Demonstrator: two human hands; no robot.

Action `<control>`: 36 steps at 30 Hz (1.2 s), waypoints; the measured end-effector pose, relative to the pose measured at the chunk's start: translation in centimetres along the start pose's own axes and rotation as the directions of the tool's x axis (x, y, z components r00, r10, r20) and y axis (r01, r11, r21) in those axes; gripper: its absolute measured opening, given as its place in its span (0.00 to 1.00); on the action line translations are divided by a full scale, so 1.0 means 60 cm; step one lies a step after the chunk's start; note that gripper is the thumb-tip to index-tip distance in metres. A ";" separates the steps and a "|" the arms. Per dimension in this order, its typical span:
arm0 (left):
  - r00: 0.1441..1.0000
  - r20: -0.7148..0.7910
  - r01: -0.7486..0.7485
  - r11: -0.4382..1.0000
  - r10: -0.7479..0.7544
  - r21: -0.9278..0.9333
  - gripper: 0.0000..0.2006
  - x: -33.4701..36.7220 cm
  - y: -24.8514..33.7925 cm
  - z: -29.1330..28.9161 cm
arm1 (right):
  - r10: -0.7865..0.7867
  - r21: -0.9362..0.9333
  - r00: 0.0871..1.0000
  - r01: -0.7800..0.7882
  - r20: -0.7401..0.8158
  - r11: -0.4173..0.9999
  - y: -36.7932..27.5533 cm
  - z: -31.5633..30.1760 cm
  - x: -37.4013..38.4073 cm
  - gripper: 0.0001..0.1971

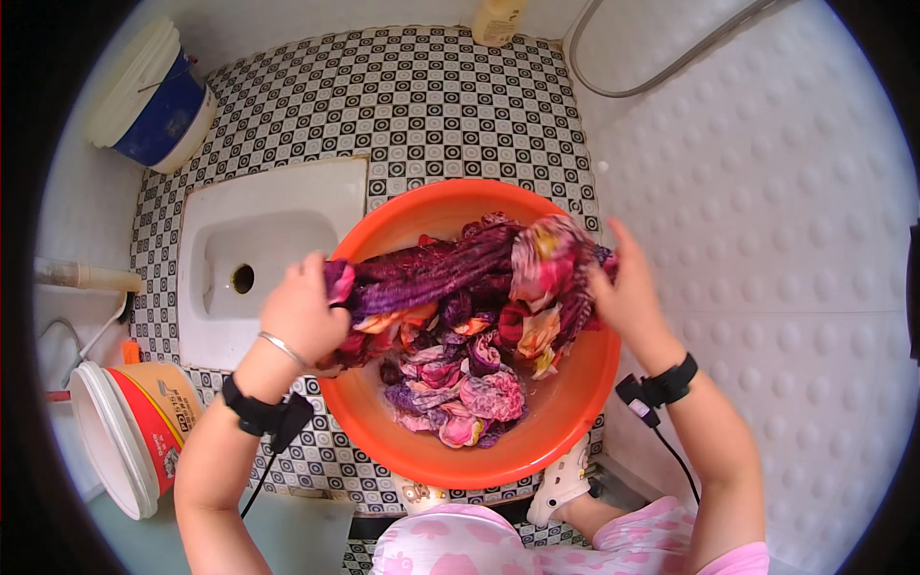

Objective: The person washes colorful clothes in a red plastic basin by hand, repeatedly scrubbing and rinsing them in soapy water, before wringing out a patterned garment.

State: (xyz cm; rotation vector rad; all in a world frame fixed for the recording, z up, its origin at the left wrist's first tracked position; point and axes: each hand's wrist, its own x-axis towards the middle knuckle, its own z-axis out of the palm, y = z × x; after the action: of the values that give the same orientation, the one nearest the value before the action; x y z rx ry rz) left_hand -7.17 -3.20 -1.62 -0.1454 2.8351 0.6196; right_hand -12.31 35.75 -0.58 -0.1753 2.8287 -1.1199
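A wet, patterned cloth [436, 275] in purple, red, pink and yellow stretches between my two hands over an orange basin [474, 470]. My left hand [305, 309] is closed round its bunched left end at the basin's left rim. On the right, my right hand [625, 287] grips the other end, slightly smeared by motion, next to a bulging fold. More of the same colourful fabric [460, 398] lies crumpled in the bottom of the basin; whether it is one piece with the held part, I cannot tell.
Left of the basin is a white squat toilet [273, 172] set in black-and-white tiles [431, 96]. A blue-and-white bucket [158, 115] stands far left, a red-and-yellow one [144, 431] near left. A bottle [498, 19] and a grey hose [642, 88] are at the back; a white wall [767, 240] rises right.
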 end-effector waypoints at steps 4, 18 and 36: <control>0.930 0.165 -0.351 0.929 0.330 0.120 0.47 0.026 0.075 0.063 | -0.015 -0.136 0.992 0.032 0.126 0.990 0.058 0.102 -0.022 0.56; 0.871 0.477 -0.153 0.988 0.123 0.025 0.45 0.092 0.032 0.216 | 0.232 -0.179 0.803 -0.158 0.549 0.971 0.127 0.176 -0.067 0.45; 0.966 0.182 -0.167 0.979 0.186 -0.116 0.64 0.106 0.063 0.225 | 0.343 -0.015 0.918 -0.347 0.198 0.938 0.106 0.194 -0.056 0.34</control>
State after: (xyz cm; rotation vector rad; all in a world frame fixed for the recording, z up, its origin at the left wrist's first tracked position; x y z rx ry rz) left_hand -11.07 5.62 -13.60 0.1453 2.6494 0.7688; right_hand -7.93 32.94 -13.24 0.1987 2.5379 -0.9900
